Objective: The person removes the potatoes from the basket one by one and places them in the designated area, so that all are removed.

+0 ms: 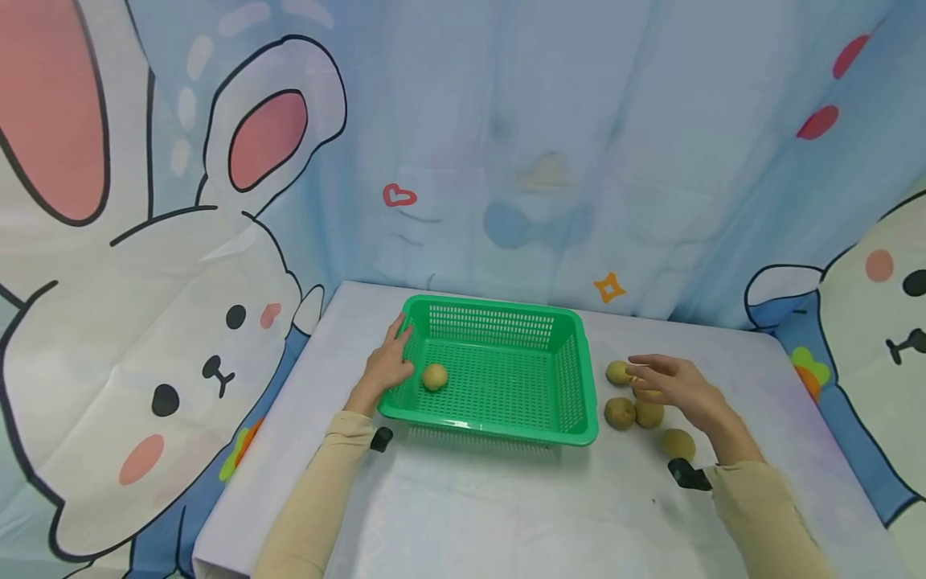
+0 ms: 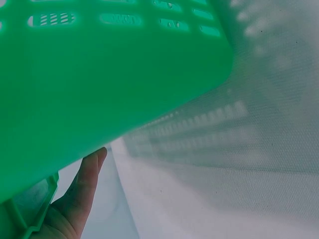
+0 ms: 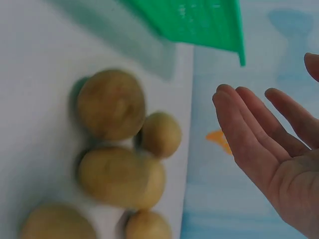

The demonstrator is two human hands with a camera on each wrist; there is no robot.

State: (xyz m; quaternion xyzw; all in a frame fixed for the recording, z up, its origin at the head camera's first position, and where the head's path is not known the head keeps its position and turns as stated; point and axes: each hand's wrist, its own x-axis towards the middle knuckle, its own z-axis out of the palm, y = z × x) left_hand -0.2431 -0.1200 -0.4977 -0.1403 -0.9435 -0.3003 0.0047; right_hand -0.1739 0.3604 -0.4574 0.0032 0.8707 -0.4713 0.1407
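Note:
A green plastic basket [image 1: 499, 437] with slotted walls stands on the white table. One small round potato [image 1: 435, 377] lies inside it near the left wall. My left hand [image 1: 383, 368] holds the basket's left rim, and in the left wrist view fingers [image 2: 89, 174] reach along the outside of the wall. To the right of the basket, my right hand [image 1: 680, 390] hovers over several potatoes [image 1: 620, 413], its fingers spread and nothing in them. The right wrist view shows these potatoes [image 3: 110, 104] lying close together, beside the raised hand.
One potato [image 1: 678, 445] lies nearer the front, by the right wrist's black camera mount [image 1: 689, 474]. Behind the white table [image 1: 492, 515] hangs a pale blue curtain [image 1: 506, 161] printed with cartoon rabbits. The table's left edge runs beside the left forearm.

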